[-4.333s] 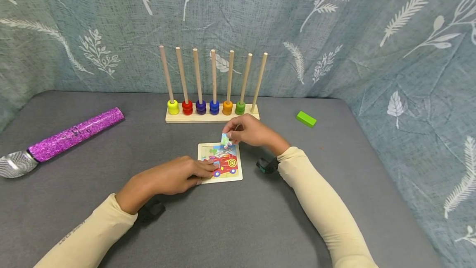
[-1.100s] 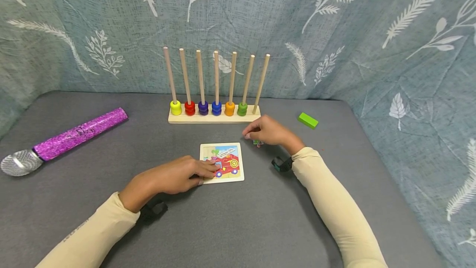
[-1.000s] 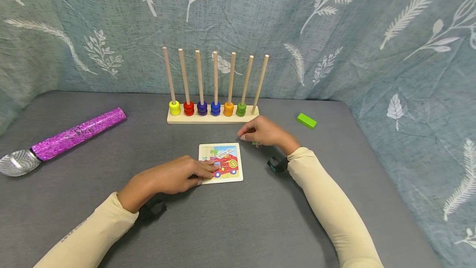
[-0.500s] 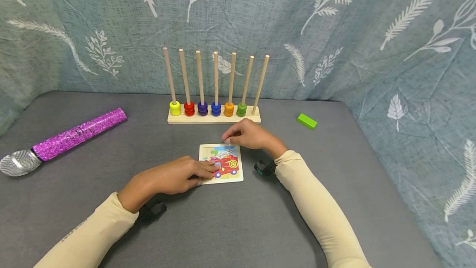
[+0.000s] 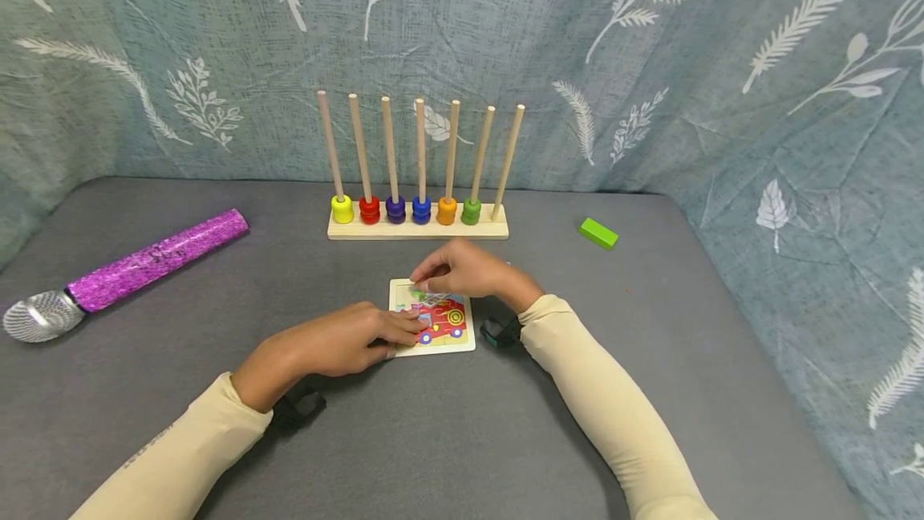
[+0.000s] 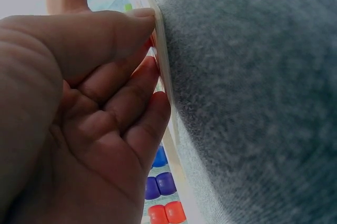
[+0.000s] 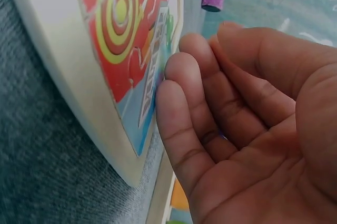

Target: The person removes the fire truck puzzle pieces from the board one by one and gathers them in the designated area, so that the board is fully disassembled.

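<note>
The fire-engine jigsaw (image 5: 449,319) lies flat on the grey surface (image 5: 404,440). The left hand (image 5: 335,341) rests extended fingers across its left side, thumb at the frame's edge; light, steady pressure there should stop it sliding. The right hand (image 5: 468,270) has thumb and forefinger close together over the top-left corner; whether they clamp a piece, I cannot tell. Vertical movements would best spare neighbouring pieces.

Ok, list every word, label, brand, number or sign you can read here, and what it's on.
Nothing is legible.
Left sleeve: dark lettering, too small and blurred to read.
Purple microphone: dark marks, too unclear to call letters.
Truck puzzle: no text visible on the uncovered part.
</note>
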Motion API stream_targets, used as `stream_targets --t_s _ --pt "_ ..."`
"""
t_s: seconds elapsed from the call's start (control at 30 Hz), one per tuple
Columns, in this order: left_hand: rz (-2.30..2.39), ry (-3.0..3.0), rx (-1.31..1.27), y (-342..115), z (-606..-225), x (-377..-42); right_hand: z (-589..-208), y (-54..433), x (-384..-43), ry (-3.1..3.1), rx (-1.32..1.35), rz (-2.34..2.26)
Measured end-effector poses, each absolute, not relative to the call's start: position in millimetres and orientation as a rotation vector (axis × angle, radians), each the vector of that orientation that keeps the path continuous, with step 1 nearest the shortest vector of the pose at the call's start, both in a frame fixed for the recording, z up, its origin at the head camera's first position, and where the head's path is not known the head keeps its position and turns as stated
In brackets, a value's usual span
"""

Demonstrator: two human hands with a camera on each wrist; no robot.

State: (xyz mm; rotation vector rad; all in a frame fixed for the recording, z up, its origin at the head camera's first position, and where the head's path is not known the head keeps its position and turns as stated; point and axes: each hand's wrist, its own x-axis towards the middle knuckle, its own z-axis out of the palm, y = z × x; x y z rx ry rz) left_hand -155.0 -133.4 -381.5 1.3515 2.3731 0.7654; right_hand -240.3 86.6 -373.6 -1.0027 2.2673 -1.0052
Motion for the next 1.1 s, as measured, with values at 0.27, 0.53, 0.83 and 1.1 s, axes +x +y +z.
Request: stream_targets --t_s 0.27,0.53,0.83,1.1 --pt "0.765 2.361 1.350 -129.7 -382.5 -156.0 -377.1 87.1 -241.1 2.260 -0.983 -0.983" --pt "0.772 2.358 1.323 -132.8 -381.7 -155.4 -375.0 81.8 -240.8 2.248 -0.981 -0.939" --pt "0.775 2.361 1.335 -133.7 -380.5 -155.6 -373.0 81.9 -240.6 2.220 -0.960 -0.950" --pt "0.777 2.357 1.325 -132.9 -379.4 -154.7 -373.9 84.1 -239.5 2.200 -0.958 -0.972"
